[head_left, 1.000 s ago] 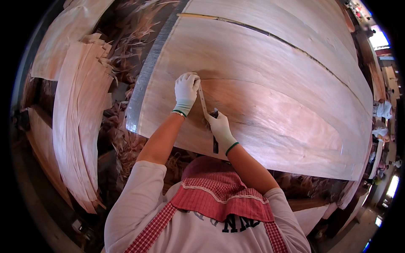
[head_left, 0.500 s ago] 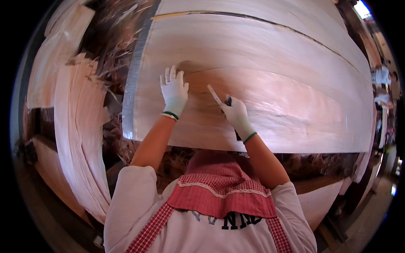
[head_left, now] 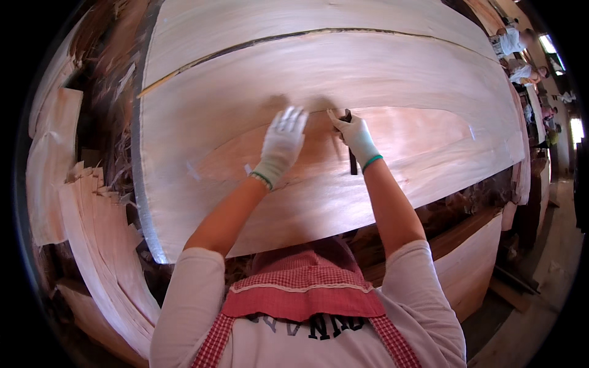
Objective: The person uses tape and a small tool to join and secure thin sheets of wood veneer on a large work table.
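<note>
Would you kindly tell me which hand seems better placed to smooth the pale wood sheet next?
Probably the left hand: it looks empty and open over the pale wood sheet, while the right hand holds a dark tool.

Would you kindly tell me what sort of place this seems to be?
Probably a veneer or plywood workshop: a broad, thin-looking wood sheet spreads across the middle, a stack of similar pale strips lies at the left, and other people are visible at the far right.
</note>
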### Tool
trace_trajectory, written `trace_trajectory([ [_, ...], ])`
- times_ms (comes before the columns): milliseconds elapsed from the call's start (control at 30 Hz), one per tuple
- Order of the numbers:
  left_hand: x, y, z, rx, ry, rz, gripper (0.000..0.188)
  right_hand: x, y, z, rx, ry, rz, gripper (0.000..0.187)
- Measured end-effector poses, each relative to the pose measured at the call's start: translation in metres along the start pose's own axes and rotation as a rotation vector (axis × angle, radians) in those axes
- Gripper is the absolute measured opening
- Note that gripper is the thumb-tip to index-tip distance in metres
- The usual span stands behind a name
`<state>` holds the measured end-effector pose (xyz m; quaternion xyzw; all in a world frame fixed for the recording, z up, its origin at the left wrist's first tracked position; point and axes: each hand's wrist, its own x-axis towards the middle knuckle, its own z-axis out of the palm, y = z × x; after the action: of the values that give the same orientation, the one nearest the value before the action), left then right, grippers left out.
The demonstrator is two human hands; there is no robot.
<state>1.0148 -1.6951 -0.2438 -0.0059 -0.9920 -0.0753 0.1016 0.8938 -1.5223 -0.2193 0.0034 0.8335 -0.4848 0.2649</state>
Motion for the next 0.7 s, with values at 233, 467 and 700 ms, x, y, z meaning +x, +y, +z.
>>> trace_trajectory([
  [233, 0.074, 0.023, 0.037, -0.237, 0.029, 0.172, 0.056, 0.025, 0.017, -0.012, 0.220, 0.019, 0.072, 0.040],
  [467, 0.143, 0.092, 0.043, -0.249, 0.024, 0.300, 0.055, 0.072, 0.034, -0.121, -0.051, 0.125, 0.045, 0.042],
  [700, 0.166, 0.109, 0.072, -0.229, -0.133, 0.399, 0.053, 0.073, 0.062, -0.132, -0.355, 0.213, -0.249, 0.032],
])
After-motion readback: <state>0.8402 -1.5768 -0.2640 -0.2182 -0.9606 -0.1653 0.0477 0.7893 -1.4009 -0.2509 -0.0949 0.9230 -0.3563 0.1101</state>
